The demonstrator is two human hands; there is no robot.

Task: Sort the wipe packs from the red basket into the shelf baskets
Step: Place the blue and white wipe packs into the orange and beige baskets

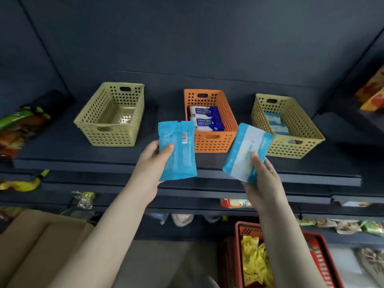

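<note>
My left hand grips a light blue wipe pack with its barcode side up, in front of the orange basket. My right hand holds a second light blue and white wipe pack, tilted, between the orange basket and the right beige basket. The orange basket holds dark blue and white packs. Light blue packs lie in the right beige basket. The left beige basket looks empty. The red basket at the bottom right holds yellow packs.
All three baskets stand on a dark shelf. Snack bags lie at the shelf's left end, and more bags sit at the right. Lower shelves carry assorted packets. A cardboard box stands at the bottom left.
</note>
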